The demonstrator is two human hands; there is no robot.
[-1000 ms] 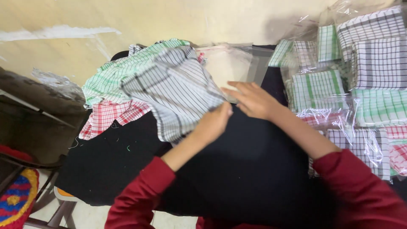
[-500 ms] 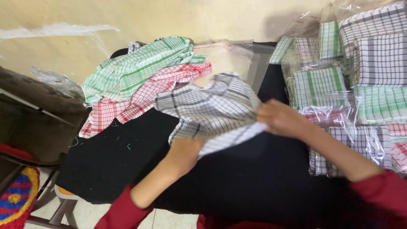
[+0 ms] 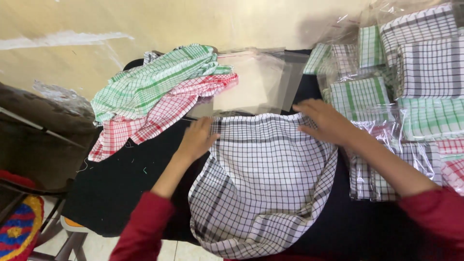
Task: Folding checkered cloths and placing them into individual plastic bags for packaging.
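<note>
A black-and-white checked cloth (image 3: 263,183) lies spread over the black-covered table (image 3: 121,188), its near edge hanging over the front. My left hand (image 3: 198,137) presses flat on the cloth's far left corner. My right hand (image 3: 326,121) lies flat on its far right corner, fingers apart. Both sleeves are red. Beyond my left hand a green checked cloth (image 3: 154,79) rests on a red checked cloth (image 3: 159,113) in a loose pile.
Empty clear plastic bags (image 3: 253,79) lie at the back of the table. Bagged, folded checked cloths (image 3: 415,87) are stacked at the right. A dark chair (image 3: 34,135) and a colourful mat (image 3: 19,232) are at the left.
The black-and-white cloth came off the pile, was carried toward me and is now spread flat. Both hands moved apart to its far corners.
</note>
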